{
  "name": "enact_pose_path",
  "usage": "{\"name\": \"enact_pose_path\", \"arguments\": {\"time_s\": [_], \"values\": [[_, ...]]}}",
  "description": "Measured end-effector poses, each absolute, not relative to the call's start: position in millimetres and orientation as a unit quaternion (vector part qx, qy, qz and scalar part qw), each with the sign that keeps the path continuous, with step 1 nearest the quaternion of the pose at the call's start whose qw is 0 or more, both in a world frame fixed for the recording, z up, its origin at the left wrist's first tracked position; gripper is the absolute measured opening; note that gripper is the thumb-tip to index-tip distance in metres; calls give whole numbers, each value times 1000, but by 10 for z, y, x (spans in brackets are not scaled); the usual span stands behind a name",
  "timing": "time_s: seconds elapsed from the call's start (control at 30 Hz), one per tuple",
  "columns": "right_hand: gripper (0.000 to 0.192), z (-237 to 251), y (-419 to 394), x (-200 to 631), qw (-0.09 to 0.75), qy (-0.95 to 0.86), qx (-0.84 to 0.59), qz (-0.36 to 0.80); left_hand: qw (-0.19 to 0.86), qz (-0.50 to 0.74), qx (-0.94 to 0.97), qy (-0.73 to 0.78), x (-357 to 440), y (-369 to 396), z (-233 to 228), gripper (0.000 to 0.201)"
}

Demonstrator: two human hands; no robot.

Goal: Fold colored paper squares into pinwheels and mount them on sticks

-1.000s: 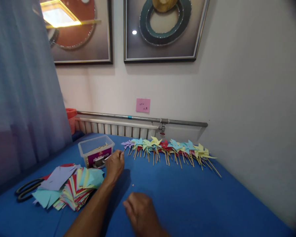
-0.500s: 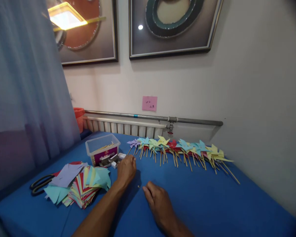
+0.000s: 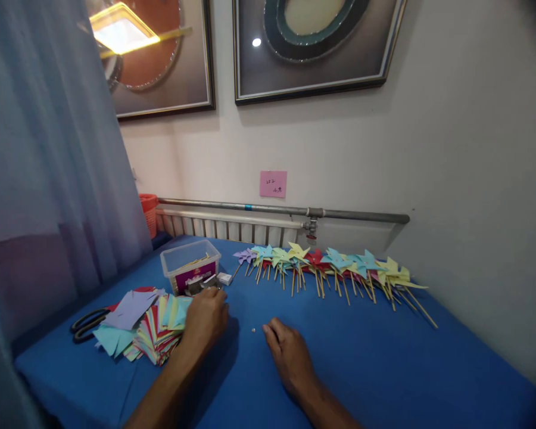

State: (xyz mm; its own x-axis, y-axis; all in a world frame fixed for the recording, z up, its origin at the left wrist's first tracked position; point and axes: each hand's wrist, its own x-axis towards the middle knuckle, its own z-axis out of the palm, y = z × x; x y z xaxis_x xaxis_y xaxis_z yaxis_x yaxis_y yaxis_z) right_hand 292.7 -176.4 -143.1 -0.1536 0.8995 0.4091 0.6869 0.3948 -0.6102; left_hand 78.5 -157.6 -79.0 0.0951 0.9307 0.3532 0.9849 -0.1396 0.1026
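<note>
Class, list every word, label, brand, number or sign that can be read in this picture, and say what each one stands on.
Pink note on the wall: handwritten marks, too small to read.
Purple label on the clear plastic box: white print, too blurred to read.
Small box beside it: no legible print.
Nothing else carries text.

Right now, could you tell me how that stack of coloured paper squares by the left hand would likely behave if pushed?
The stack of coloured paper squares is already fanned and uneven, so a push would probably slide the top sheets apart. The sheets look thin, so likely light and floppy when lifted. The left hand rests at its edge.
</note>
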Motion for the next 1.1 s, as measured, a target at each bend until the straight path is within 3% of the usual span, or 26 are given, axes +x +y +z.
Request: {"name": "enact_pose_path", "arguments": {"time_s": [0.2,0.37,0.67,0.77,0.97,1.1], "values": [[39,-1411,-1770,2898,383,-745,-524,152,138,-158,-711,-671,9,-1932,-902,45],[39,-1393,-1774,2898,391,-738,-528,153,111,-94,-712,-687,-54,-1923,-909,27],[38,-1382,-1783,2900,399,-737,-519,168,96,-100,-723,-677,-8,-1962,-872,34],[36,-1377,-1784,2899,396,-733,-523,179,66,-91,-732,-672,0,-1983,-835,20],[36,-1384,-1782,2907,406,-732,-517,181,40,-122,-746,-654,-18,-2004,-772,28],[37,-1368,-1781,2891,424,-721,-507,209,36,-282,-695,-660,39,-1965,-696,29]]}}
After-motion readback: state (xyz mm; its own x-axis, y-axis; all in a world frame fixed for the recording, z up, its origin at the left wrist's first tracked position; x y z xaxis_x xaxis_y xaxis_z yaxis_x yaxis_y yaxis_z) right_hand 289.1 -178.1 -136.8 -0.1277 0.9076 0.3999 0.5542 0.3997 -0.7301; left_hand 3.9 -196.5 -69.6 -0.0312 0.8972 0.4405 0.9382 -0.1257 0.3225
